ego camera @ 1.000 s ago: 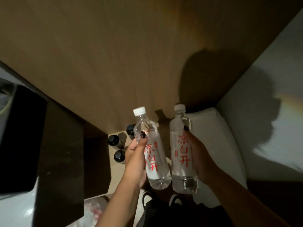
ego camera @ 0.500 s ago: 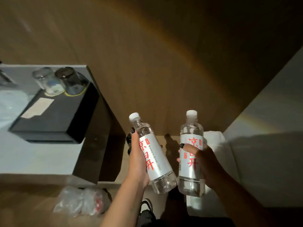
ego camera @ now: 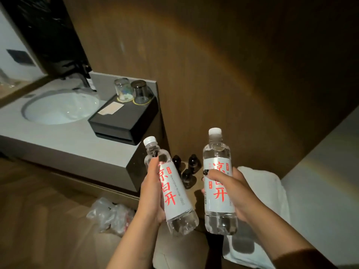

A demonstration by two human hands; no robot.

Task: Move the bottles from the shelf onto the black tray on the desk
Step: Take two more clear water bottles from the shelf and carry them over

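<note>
I hold two clear water bottles with white caps and white labels printed in red. My left hand (ego camera: 151,193) grips the left bottle (ego camera: 171,191), which leans to the left. My right hand (ego camera: 231,191) grips the right bottle (ego camera: 218,183), held upright. The black tray (ego camera: 124,121) sits on the grey counter (ego camera: 64,140) up and to the left of both hands, with two upturned glasses (ego camera: 132,92) at its far end and a paper card on it. Three small dark bottles (ego camera: 187,167) stand on the low shelf behind my hands.
A white sink basin (ego camera: 60,107) is set into the counter left of the tray, with a dark faucet (ego camera: 83,78) behind it. A wooden wall panel rises behind. A folded white towel (ego camera: 260,183) lies at right. A crumpled plastic bag (ego camera: 110,216) lies on the wooden floor.
My view has swung up and to the left, bringing the counter, sink and whole tray into sight. Both hands still grip their bottles, now raised nearer the counter's corner.
</note>
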